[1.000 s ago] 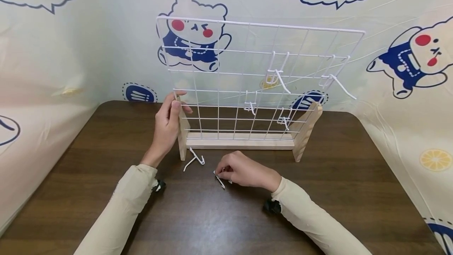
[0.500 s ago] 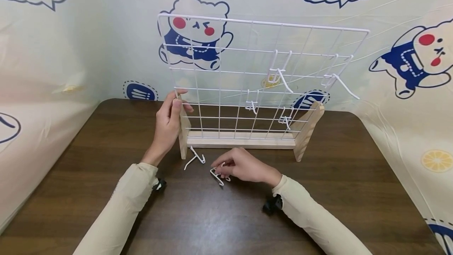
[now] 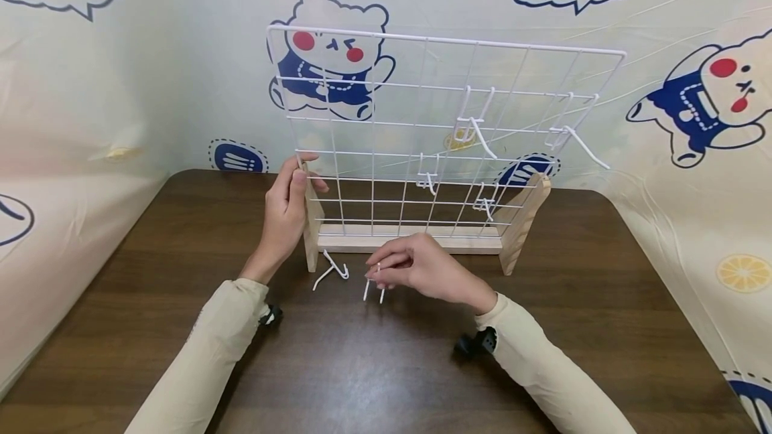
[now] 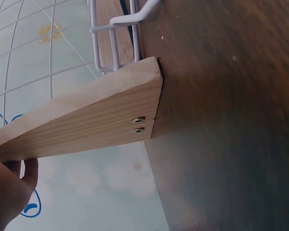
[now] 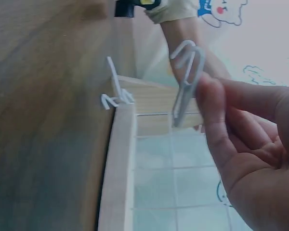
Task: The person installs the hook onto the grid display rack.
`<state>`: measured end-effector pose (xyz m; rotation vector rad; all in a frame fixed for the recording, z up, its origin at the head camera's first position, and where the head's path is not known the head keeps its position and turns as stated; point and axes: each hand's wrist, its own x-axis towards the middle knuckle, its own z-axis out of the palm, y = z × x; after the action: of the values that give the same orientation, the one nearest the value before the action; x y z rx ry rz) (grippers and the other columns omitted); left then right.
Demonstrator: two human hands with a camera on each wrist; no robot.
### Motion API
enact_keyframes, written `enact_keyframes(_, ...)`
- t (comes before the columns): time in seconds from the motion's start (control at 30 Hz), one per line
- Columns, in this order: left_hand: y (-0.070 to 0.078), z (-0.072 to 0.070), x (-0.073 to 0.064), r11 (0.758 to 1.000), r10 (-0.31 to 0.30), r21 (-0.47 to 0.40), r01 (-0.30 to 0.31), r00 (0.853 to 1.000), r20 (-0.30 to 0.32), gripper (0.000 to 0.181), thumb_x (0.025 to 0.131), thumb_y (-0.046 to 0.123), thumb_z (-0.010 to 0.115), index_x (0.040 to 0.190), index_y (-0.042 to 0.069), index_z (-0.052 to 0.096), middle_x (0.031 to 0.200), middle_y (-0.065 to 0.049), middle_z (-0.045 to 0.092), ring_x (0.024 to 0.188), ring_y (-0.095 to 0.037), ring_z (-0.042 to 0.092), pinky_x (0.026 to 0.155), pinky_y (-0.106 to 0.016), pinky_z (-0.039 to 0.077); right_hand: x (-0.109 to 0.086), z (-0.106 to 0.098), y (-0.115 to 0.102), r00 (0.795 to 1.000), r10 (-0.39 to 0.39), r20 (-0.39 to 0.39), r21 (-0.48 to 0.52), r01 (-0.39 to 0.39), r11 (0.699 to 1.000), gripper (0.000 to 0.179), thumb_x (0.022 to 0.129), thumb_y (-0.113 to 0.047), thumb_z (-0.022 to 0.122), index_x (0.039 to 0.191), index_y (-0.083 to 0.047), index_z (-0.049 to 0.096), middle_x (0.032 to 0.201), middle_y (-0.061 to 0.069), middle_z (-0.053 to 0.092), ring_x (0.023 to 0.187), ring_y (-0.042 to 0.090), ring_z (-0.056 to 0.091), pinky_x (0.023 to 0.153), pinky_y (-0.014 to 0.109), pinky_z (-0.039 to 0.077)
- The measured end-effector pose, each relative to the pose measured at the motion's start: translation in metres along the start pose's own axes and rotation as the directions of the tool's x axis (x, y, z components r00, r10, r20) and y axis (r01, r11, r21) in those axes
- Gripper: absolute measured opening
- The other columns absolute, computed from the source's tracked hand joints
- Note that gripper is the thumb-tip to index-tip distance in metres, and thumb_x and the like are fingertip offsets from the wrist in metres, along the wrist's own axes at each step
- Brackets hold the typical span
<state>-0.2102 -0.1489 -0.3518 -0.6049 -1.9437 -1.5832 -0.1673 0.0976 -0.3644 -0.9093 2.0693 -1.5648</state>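
Observation:
My left hand (image 3: 285,209) grips the upper part of the left wooden side piece (image 3: 311,233) of a display rack, its thumb in front and its fingers behind. A white wire grid panel (image 3: 446,39) stands in that rack, leaning. Between thumb and fingertips, my right hand (image 3: 425,266) pinches a white wire hook (image 5: 187,86), held above the table in front of the rack's base. Another white hook (image 3: 335,269) lies loose on the table by the left side piece. In the left wrist view the side piece (image 4: 101,115) fills the middle, with two metal fasteners near its foot.
Several white hooks, such as this upper hook (image 3: 473,127), hang on the right half of the grid. A wooden crossbar (image 3: 350,241) joins the side pieces at the bottom. The brown table (image 3: 362,380) extends toward me, and a printed cloth (image 3: 199,72) hangs behind and beside it.
My right hand has lifted its hook off the table and moved slightly up toward the rack, turning the hook so its two ends point down. My left hand keeps its place.

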Motion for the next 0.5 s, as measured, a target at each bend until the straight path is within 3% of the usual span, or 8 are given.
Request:
enact_keyframes(0.23, 0.003, 0.0, -0.001, 1.0, -0.01, 0.024, 0.011, 1.0, -0.004, 0.032, 0.108, 0.008, 0.034, 0.131, -0.005, 0.052, 0.089, -0.033, 0.062, 0.087, -0.046, 0.063, 0.072, -0.038, 0.049, -0.007, -0.001, -0.014, 0.993, -0.081, -0.088, 0.069, 0.087, 0.994, 0.013, 0.089, -0.005, 0.075, 0.101, -0.003, 0.078, 0.092, 0.008, 0.076, 0.074, 0.02, 0.072, 0.065, 0.034, 0.058)
enact_keyframes(0.37, 0.003, 0.0, -0.001, 1.0, -0.015, 0.012, 0.015, 1.0, 0.0, 0.032, 0.109, 0.009, 0.034, 0.131, -0.005, 0.052, 0.09, -0.033, 0.062, 0.087, -0.047, 0.063, 0.073, -0.039, 0.049, -0.009, -0.002, -0.02, 0.987, -0.1, -0.127, 0.09, 0.112, 0.99, 0.01, 0.087, -0.006, 0.076, 0.097, -0.005, 0.079, 0.092, 0.011, 0.076, 0.062, 0.013, 0.063, 0.056, 0.023, 0.05)
enact_keyframes(0.5, 0.001, 0.0, -0.001, 1.0, -0.017, 0.003, 0.017, 1.0, -0.001, 0.032, 0.109, 0.01, 0.035, 0.131, -0.005, 0.052, 0.09, -0.033, 0.063, 0.087, -0.047, 0.063, 0.073, -0.037, 0.048, -0.011, -0.003, -0.023, 0.981, -0.111, -0.157, 0.117, 0.13, 0.985, 0.007, 0.086, -0.003, 0.076, 0.093, -0.004, 0.079, 0.082, 0.016, 0.074, 0.05, 0.015, 0.056, 0.045, 0.027, 0.044)
